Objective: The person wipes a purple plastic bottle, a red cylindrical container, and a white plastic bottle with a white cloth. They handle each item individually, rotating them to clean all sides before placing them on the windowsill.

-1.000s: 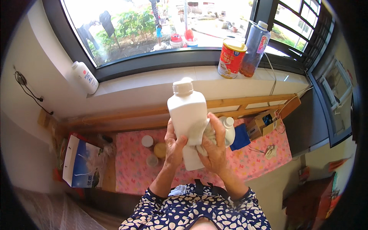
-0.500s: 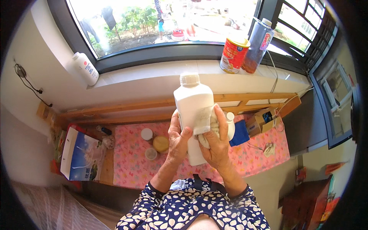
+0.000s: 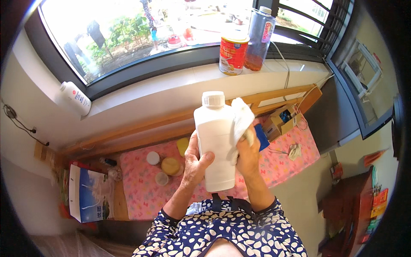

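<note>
A large white plastic bottle (image 3: 218, 150) with a ribbed white screw cap (image 3: 213, 99) stands upright in front of me, above the bed-like bench. My left hand (image 3: 196, 160) grips it along its left side, the thumb lying across the front. In my right hand (image 3: 248, 152) is a whitish cloth (image 3: 242, 118), bunched and pressed to the bottle's right side. The cloth's upper end sticks up beside the bottle's shoulder. The right fingers are partly hidden behind the cloth.
On the pink patterned cover (image 3: 141, 180) sit small round containers (image 3: 170, 166), a blue cloth (image 3: 261, 137) and an open cardboard box (image 3: 280, 124). A gift box (image 3: 90, 192) stands left. The windowsill holds a white bottle (image 3: 77, 98), a red can (image 3: 232, 55) and a bluish bottle (image 3: 259, 38).
The cloth has moved from the bottle's front to its right side, with my right hand. The bottle is now turned to show a bare front. My view has tilted and shifted.
</note>
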`<state>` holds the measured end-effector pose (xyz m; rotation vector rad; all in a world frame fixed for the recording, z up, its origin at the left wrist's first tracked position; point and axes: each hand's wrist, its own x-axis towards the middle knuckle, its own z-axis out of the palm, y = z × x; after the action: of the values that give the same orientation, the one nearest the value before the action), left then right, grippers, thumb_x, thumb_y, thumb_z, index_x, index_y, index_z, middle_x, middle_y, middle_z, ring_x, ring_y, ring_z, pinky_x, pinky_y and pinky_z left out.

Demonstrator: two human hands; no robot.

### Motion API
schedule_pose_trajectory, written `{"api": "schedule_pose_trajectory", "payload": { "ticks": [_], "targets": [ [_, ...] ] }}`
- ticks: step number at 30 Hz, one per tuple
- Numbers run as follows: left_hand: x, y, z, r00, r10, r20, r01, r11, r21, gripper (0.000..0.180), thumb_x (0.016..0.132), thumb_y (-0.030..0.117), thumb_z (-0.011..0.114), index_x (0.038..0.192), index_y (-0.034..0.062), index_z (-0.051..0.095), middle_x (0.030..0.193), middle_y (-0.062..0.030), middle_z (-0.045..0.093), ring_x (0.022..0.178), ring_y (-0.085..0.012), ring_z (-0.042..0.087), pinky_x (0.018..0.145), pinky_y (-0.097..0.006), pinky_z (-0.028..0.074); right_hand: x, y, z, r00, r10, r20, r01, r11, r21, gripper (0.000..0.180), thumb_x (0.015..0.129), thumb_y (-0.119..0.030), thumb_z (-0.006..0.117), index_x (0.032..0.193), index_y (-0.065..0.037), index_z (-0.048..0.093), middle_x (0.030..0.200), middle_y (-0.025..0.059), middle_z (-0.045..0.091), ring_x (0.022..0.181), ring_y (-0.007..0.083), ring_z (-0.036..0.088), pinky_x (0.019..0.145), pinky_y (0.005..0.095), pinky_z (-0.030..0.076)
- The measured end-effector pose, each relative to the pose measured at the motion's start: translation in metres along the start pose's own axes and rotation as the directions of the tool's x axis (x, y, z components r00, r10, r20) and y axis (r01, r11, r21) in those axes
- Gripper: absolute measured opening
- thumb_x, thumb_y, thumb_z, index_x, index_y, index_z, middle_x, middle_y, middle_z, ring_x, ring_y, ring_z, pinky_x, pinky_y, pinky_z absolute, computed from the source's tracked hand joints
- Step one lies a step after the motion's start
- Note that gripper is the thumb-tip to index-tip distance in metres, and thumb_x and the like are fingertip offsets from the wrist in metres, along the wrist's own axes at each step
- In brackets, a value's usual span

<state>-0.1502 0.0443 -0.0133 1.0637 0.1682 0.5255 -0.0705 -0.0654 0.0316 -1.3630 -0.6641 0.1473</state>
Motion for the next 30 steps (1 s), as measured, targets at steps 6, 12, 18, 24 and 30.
{"api": "schedule_pose_trajectory", "payload": {
  "ticks": [6,12,18,24,30],
  "targets": [
    [0.005,-0.018,0.023,0.994,-0.065,0.088,0.069,0.997,-0.044,0.08,0.076,0.035,0.072,0.138,0.0022,0.033,0.122,-0.0073,0.053,0.111,-0.0161,0.051,0.094,-0.031,0.042,0.005,0.014,-0.034,0.994,0.094,-0.049,-0.067,0.916,0.395,0.053,0.094,-0.035,0.051,0.132,0.0,0.041,0.107,0.0051,0.058,0.089,0.0089,0.054,0.072,0.0222,0.046],
    [0.009,-0.041,0.042,0.979,-0.117,0.166,0.145,0.976,-0.162,0.075,0.077,0.041,0.07,0.133,0.0018,0.039,0.12,-0.0085,0.054,0.108,-0.0164,0.053,0.092,-0.03,0.044,-0.036,0.014,-0.065,1.0,-0.006,-0.009,0.006,1.0,-0.008,0.059,0.09,-0.032,0.058,0.136,0.0,0.036,0.136,0.0153,0.038,0.123,0.0222,0.04,0.1,0.0337,0.034],
    [0.003,-0.057,0.052,0.949,-0.207,0.236,0.269,0.924,-0.27,0.076,0.075,0.048,0.069,0.127,-0.0014,0.044,0.114,-0.0102,0.058,0.101,-0.0177,0.059,0.085,-0.031,0.049,-0.061,-0.002,-0.079,0.974,-0.217,0.067,0.227,0.938,-0.262,0.053,0.087,-0.028,0.059,0.129,0.002,0.045,0.147,0.0251,0.023,0.136,0.0416,0.023,0.11,0.0472,0.019],
    [-0.006,-0.052,0.058,0.923,-0.24,0.302,0.306,0.933,-0.192,0.077,0.072,0.052,0.07,0.121,-0.0024,0.048,0.107,-0.0096,0.061,0.092,-0.0159,0.062,0.076,-0.03,0.052,-0.045,-0.011,-0.081,0.978,-0.156,-0.14,0.148,0.987,-0.066,0.053,0.09,-0.031,0.054,0.132,0.001,0.043,0.139,0.0188,0.037,0.128,0.0266,0.036,0.105,0.0381,0.029],
    [-0.016,-0.052,0.061,0.935,-0.25,0.251,0.287,0.95,-0.125,0.076,0.074,0.054,0.067,0.122,-0.0008,0.046,0.103,-0.0089,0.061,0.087,-0.0153,0.062,0.074,-0.029,0.053,-0.025,-0.007,-0.089,0.98,0.115,-0.16,-0.075,0.969,0.234,0.048,0.094,-0.027,0.045,0.132,0.002,0.039,0.123,0.0112,0.052,0.111,0.0193,0.051,0.094,0.0326,0.041]
  ]
}}
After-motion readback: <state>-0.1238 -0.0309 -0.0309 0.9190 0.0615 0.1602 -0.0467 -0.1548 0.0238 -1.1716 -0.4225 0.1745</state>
